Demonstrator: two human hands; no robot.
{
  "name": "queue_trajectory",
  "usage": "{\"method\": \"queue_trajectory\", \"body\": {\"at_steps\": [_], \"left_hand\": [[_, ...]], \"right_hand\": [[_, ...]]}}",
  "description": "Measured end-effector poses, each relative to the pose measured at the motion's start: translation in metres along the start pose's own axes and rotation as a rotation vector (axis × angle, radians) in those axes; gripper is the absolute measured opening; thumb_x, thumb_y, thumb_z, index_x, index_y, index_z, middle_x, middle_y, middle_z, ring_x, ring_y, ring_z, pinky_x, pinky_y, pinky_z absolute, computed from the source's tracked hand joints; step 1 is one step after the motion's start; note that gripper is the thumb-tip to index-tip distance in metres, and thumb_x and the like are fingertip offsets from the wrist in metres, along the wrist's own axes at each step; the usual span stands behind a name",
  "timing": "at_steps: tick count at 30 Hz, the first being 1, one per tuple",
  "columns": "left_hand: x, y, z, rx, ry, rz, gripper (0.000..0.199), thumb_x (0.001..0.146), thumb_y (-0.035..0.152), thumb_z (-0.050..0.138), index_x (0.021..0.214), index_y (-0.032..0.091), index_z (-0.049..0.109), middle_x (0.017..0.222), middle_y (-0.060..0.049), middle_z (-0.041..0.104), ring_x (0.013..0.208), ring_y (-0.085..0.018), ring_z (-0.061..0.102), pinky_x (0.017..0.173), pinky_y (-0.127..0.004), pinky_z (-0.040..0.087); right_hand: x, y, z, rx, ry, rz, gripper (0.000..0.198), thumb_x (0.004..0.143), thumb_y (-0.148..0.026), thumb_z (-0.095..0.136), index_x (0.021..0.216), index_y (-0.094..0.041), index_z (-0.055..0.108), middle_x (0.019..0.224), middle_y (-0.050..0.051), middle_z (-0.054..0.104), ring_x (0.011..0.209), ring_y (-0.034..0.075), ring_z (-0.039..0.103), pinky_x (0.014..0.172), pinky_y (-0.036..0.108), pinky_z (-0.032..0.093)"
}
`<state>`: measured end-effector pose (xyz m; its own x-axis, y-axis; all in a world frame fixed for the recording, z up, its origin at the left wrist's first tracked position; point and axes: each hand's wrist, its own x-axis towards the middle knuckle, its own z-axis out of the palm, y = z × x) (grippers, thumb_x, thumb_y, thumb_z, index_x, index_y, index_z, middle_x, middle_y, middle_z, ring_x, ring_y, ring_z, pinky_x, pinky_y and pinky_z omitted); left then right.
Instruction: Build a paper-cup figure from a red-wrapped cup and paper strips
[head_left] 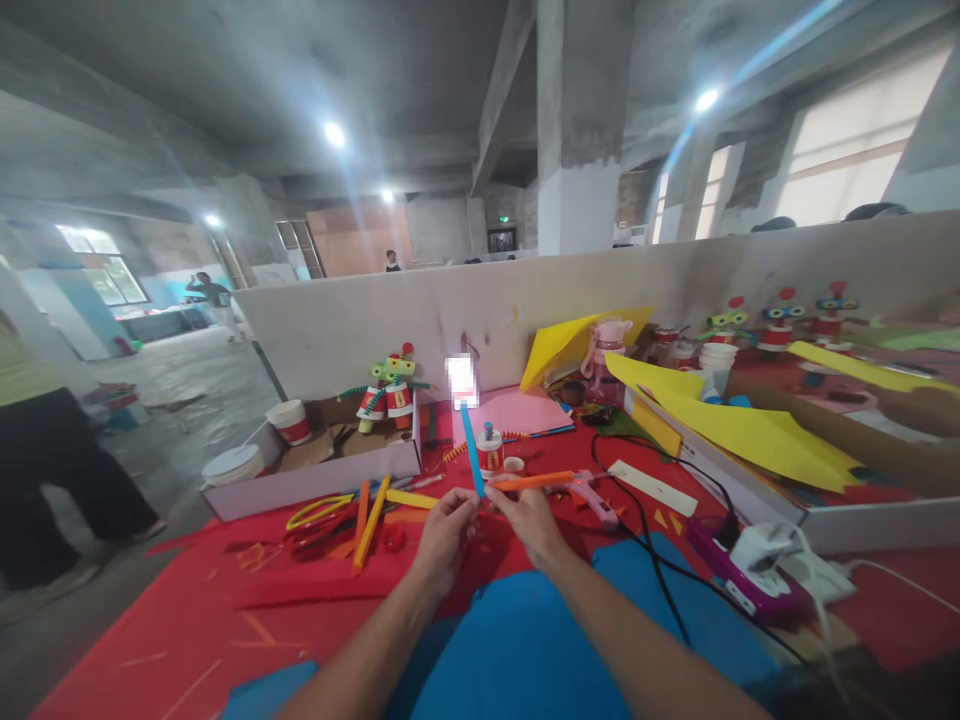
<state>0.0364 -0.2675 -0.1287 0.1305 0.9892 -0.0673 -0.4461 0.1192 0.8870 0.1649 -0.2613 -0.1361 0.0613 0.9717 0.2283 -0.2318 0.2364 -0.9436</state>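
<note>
My left hand (448, 535) is closed, pinching the lower end of a narrow blue strip (471, 445) that points away from me. My right hand (531, 522) is closed too, its thumb and fingertips on the left end of an orange strip (538, 482). Both strips meet at my fingertips, roughly at a right angle; fingers hide whether they are stuck together. Just beyond the orange strip's right end lies a pink glue gun (598, 502). Behind my hands stands a small white bottle (490, 458) with a red label. Orange and yellow strips (372, 520) lie left of my left hand.
Yellow-handled scissors (319, 512) lie at left. A shallow box (322, 478) holds robot-like figures (397, 385). A purple power strip (750, 580) and black cables (652, 545) are at right. Yellow sheets (735, 425) cover another box. A person's legs (52, 480) show at far left.
</note>
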Motion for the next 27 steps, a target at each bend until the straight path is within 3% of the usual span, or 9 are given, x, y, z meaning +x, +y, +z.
{"method": "queue_trajectory", "body": {"at_steps": [8, 16, 27], "left_hand": [[0.0045, 0.0073, -0.0071, 0.054, -0.009, 0.060, 0.036, 0.060, 0.040, 0.082, 0.069, 0.015, 0.058, 0.052, 0.005, 0.055, 0.044, -0.005, 0.046, 0.046, -0.017, 0.038], [0.0060, 0.0039, -0.0099, 0.156, 0.020, 0.149, 0.032, 0.062, 0.036, 0.081, 0.065, 0.016, 0.057, 0.048, 0.005, 0.053, 0.045, -0.007, 0.047, 0.050, -0.018, 0.038], [0.0040, 0.0049, -0.0076, 0.201, 0.020, 0.199, 0.030, 0.065, 0.036, 0.078, 0.065, 0.017, 0.055, 0.049, 0.005, 0.054, 0.046, -0.007, 0.045, 0.051, -0.019, 0.035]], "right_hand": [[-0.0040, -0.0020, 0.0007, -0.072, -0.052, 0.047, 0.023, 0.069, -0.039, 0.068, 0.071, -0.016, 0.067, 0.061, 0.000, 0.063, 0.060, 0.015, 0.056, 0.062, 0.027, 0.045], [-0.0084, -0.0044, 0.0032, -0.045, -0.123, 0.119, 0.031, 0.068, -0.047, 0.070, 0.069, -0.016, 0.068, 0.063, 0.003, 0.066, 0.060, 0.016, 0.058, 0.062, 0.028, 0.046], [-0.0071, -0.0036, 0.0012, -0.048, -0.087, 0.115, 0.030, 0.065, -0.046, 0.073, 0.068, -0.017, 0.068, 0.063, 0.003, 0.066, 0.060, 0.017, 0.059, 0.060, 0.028, 0.048]]}}
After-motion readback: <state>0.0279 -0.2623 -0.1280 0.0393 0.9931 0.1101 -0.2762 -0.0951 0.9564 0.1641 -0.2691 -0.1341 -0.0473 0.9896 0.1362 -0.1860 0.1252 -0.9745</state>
